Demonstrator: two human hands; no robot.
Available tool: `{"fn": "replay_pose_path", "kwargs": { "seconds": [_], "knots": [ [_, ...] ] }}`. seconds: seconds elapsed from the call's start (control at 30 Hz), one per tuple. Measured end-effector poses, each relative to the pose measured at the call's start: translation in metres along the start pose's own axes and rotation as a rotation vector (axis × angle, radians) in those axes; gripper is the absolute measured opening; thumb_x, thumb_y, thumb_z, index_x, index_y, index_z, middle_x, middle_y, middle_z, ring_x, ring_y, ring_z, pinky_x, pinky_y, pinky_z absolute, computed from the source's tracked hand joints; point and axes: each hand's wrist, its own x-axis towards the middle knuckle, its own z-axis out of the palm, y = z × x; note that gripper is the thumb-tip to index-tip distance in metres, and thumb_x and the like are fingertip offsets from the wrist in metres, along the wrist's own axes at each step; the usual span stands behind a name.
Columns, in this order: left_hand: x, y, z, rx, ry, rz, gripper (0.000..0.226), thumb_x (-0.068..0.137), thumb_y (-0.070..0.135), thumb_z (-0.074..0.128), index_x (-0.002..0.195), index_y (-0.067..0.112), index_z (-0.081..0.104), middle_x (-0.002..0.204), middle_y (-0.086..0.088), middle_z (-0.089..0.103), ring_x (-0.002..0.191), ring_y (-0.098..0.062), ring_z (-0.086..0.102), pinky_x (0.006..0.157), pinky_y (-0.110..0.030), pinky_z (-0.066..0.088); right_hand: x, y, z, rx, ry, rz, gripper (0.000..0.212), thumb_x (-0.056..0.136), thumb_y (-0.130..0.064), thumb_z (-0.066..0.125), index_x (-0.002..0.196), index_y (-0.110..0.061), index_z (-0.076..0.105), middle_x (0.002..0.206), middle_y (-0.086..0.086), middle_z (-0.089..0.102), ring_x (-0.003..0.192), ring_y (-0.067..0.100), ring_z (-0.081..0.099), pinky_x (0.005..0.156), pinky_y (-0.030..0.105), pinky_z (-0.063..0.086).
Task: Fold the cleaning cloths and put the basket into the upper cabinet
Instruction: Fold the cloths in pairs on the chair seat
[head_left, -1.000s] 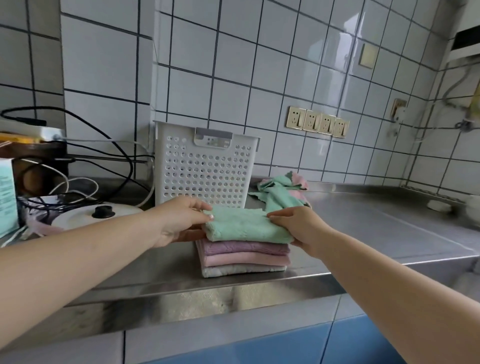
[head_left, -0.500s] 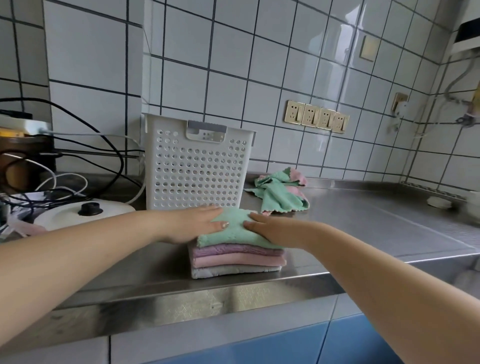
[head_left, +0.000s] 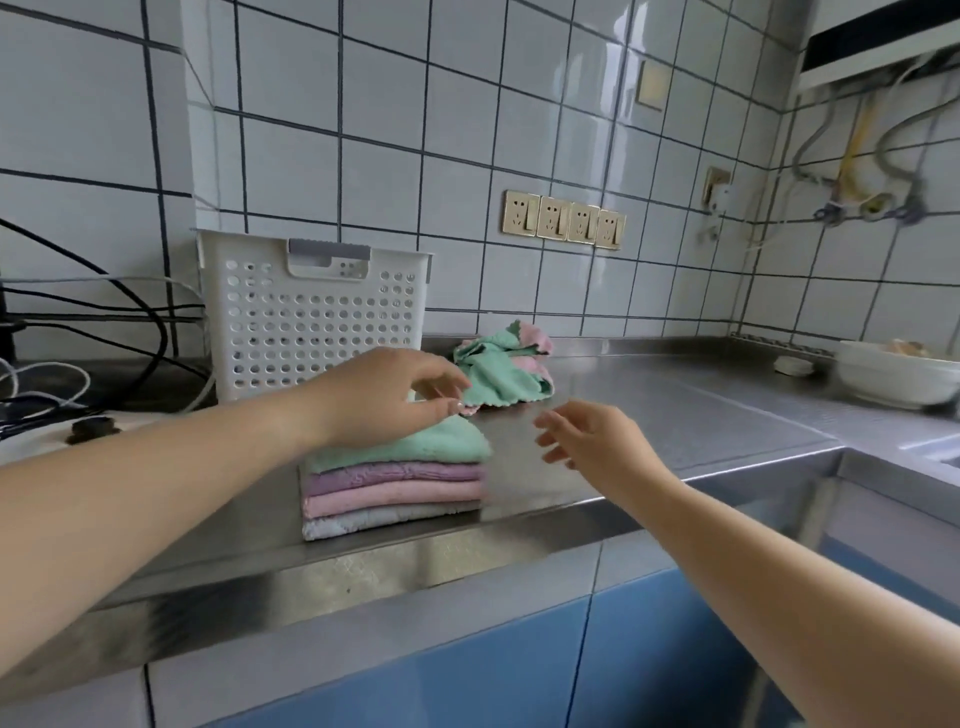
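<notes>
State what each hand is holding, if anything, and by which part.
Nothing is held. The left hand hovers over the folded stack; the right hand is open, in mid-air.

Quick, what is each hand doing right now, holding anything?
Left hand: open, fingers loosely bent above the folded stack, holding nothing.
Right hand: open, in the air, holding nothing.

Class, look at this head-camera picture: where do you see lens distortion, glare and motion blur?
Head view: the tile lines bow from the wide-angle lens; glare streaks the steel counter; the right hand is slightly motion-blurred, while the folded cloths stay sharp.
</notes>
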Motion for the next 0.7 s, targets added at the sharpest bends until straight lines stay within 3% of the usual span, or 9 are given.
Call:
{"fn": "replay_pose_path", "kwargs": {
  "seconds": [0.17, 0.23, 0.33, 0.57, 0.67, 0.7],
  "knots": [
    [0.019, 0.057, 0.059, -0.080, 0.008, 0.174, 0.020, 0.090, 0.028, 0.058, 0.108, 0.028, 0.067, 0.104, 0.014, 0.067, 0.095, 0.003, 0.058, 0.086, -0.019, 0.046, -0.061, 0.047, -0.054, 0.033, 0.072, 0.120, 0.021, 0.093, -0.027, 0.053, 0.075, -0.029, 0.064, 0.077, -0.006, 0.070, 0.073, 0.012, 0.068, 0.079, 0.035, 0.054],
    [0.027, 0.082, 0.090, -0.214, -0.019, 0.190, 0.017, 0.090, 0.027, 0.060, 0.104, 0.027, 0.068, 0.101, 0.010, 0.069, 0.093, 0.000, 0.060, 0.084, -0.021, 0.048, -0.092, 0.068, -0.076, 0.036, 0.096, 0.194, 0.020, 0.094, -0.025, 0.053, 0.079, -0.025, 0.066, 0.078, -0.005, 0.070, 0.071, 0.011, 0.068, 0.079, 0.034, 0.054],
    [0.033, 0.128, 0.146, -0.403, -0.108, 0.210, 0.014, 0.084, 0.036, 0.058, 0.095, 0.034, 0.066, 0.096, 0.008, 0.071, 0.087, -0.005, 0.065, 0.082, -0.025, 0.052, -0.149, 0.109, -0.112, 0.008, 0.133, 0.332, 0.021, 0.093, -0.025, 0.054, 0.088, -0.014, 0.070, 0.080, -0.002, 0.073, 0.072, 0.011, 0.069, 0.077, 0.031, 0.055],
    [0.019, 0.224, 0.299, -0.742, -0.408, 0.203, 0.012, 0.085, 0.028, 0.058, 0.092, 0.029, 0.067, 0.090, 0.006, 0.073, 0.083, -0.007, 0.068, 0.083, -0.026, 0.052, -0.306, 0.201, -0.183, -0.042, 0.322, 0.705, 0.017, 0.092, -0.022, 0.053, 0.087, -0.020, 0.070, 0.085, -0.002, 0.072, 0.072, 0.009, 0.068, 0.069, 0.021, 0.053],
    [-0.006, 0.267, 0.370, -0.838, -0.496, 0.133, 0.014, 0.091, 0.013, 0.058, 0.092, 0.020, 0.069, 0.086, 0.002, 0.072, 0.079, -0.005, 0.065, 0.079, -0.022, 0.050, -0.371, 0.240, -0.191, -0.128, 0.497, 0.846, 0.020, 0.089, -0.025, 0.054, 0.076, -0.023, 0.069, 0.075, -0.005, 0.072, 0.074, 0.013, 0.068, 0.078, 0.034, 0.055],
    [-0.015, 0.277, 0.389, -0.828, -0.519, 0.118, 0.014, 0.091, 0.012, 0.057, 0.092, 0.019, 0.069, 0.085, 0.003, 0.071, 0.078, -0.005, 0.065, 0.076, -0.019, 0.049, -0.382, 0.259, -0.187, -0.226, 0.461, 0.915, 0.020, 0.089, -0.027, 0.053, 0.078, -0.022, 0.069, 0.076, -0.007, 0.071, 0.078, 0.015, 0.067, 0.078, 0.032, 0.054]
  ]
}}
